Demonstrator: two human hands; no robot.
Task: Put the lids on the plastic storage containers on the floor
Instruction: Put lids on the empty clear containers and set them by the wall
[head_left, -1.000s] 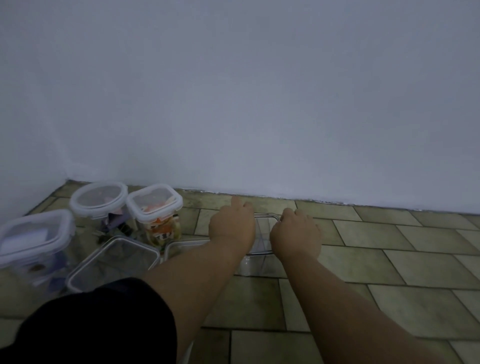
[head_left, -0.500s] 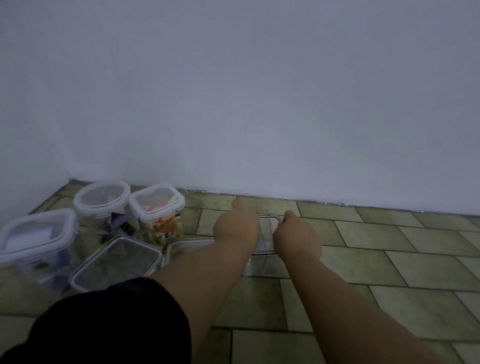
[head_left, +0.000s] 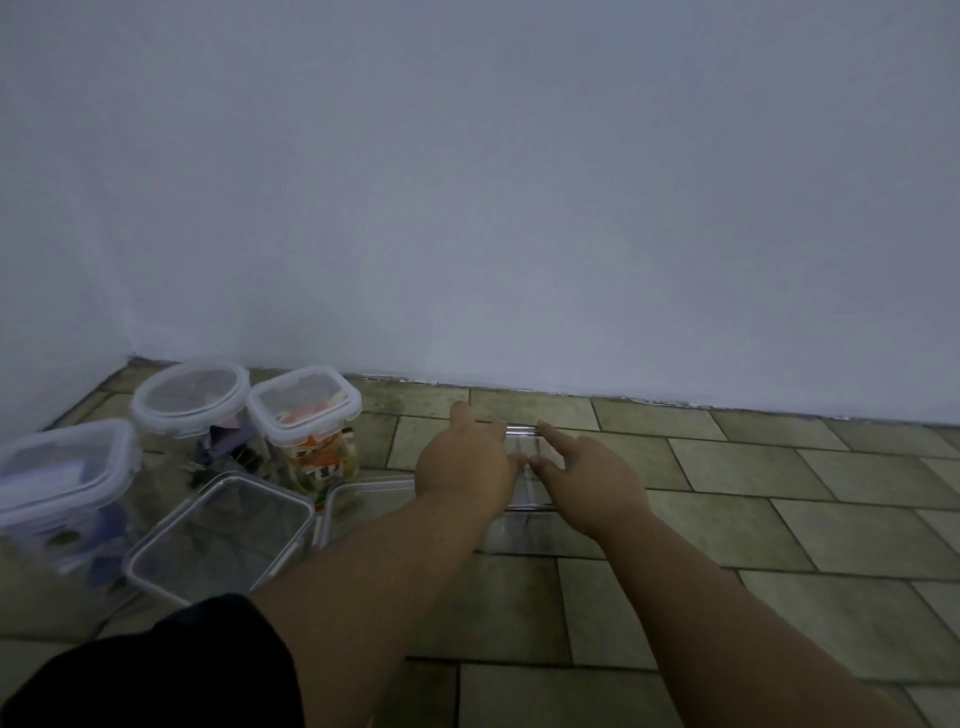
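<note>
The container (head_left: 523, 442) is clear, glossy plastic, and so is the open box (head_left: 218, 535) nearby. The round lid (head_left: 189, 397), the square lid (head_left: 304, 402) and the rectangular lid (head_left: 62, 467) are milky, translucent plastic with a smooth sheen. The floor tiles (head_left: 779, 525) look matt and mottled, the wall (head_left: 519, 208) smooth matt paint, and the garment (head_left: 156, 670) dull black cloth.

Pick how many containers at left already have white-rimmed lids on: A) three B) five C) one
A: the rectangular tub, the round tub and the square tub each carry a lid.
</note>
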